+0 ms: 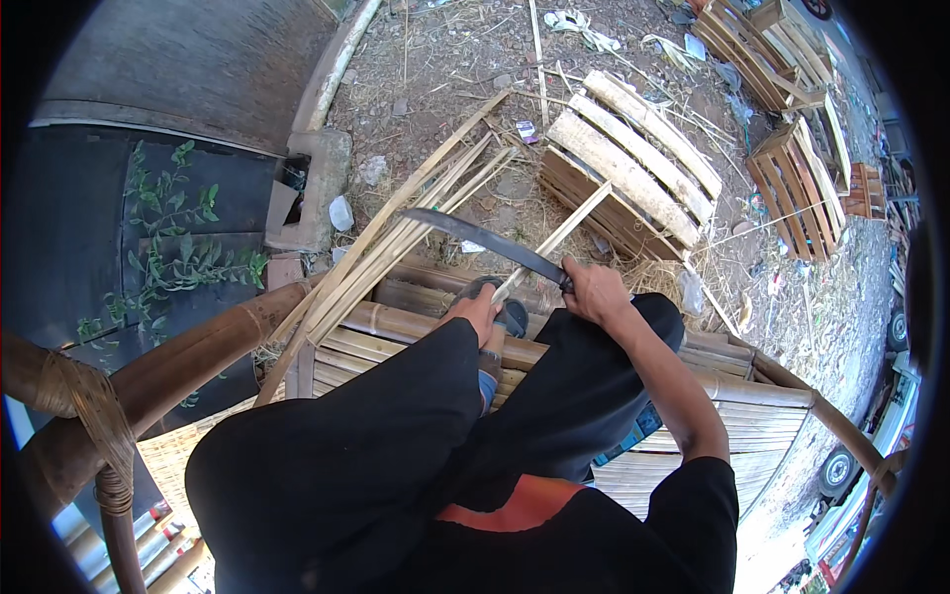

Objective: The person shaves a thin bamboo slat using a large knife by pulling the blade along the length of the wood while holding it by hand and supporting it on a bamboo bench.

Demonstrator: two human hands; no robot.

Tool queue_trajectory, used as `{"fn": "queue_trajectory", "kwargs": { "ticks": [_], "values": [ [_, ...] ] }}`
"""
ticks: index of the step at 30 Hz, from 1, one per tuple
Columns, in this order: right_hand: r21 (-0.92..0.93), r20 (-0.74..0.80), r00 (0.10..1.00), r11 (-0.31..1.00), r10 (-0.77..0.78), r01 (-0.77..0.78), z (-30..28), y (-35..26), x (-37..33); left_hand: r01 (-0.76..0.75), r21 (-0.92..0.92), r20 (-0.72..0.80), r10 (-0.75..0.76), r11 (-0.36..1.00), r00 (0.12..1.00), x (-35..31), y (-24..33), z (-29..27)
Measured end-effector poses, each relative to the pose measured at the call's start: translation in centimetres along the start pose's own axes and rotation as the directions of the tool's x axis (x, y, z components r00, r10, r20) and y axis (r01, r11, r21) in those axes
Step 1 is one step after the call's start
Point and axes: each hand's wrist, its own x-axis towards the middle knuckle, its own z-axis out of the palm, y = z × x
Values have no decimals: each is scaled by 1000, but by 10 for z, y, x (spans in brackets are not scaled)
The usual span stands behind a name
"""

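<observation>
1. Head view: the person sits on a bamboo platform (pixel 416 322) with dark-trousered knees drawn up. The right hand (pixel 594 290) is clamped around the handle of a curved machete (pixel 485 241), whose blade runs up and to the left.
2. The left hand (pixel 475 307) is closed around the near end of a thin bamboo strip (pixel 554 240), which slants up and to the right; the blade crosses it just above the hands, touching or nearly so.
3. A bundle of bamboo slats (pixel 396 233) leans against the platform's left edge, its far ends resting on the dirt ground (pixel 445 59).
4. Wooden crates (pixel 633 163) stand beyond, with more at upper right.
5. Judged from this: the strip appears partway through being shaved or split, with the cut sitting close to the held end, so most of its length looks unworked. Whether the leaning slats are finished pieces cannot be told.
</observation>
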Motion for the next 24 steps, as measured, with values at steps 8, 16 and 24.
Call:
{"fn": "queue_trajectory", "kwargs": {
  "ticks": [8,16,24],
  "values": [
    [16,101,995,1000,-23,22,-8,-29,4,-12,8,-11,12,1000,1000,-2,-3,3],
    [71,98,918,917,385,-393,-1,61,27,5,14,40,-5,1000,999,1,1,2],
    [151,98,988,980,118,-132,13,59,13,19,18,19,-20,1000,1000,2,-5,4]
  ]
}}
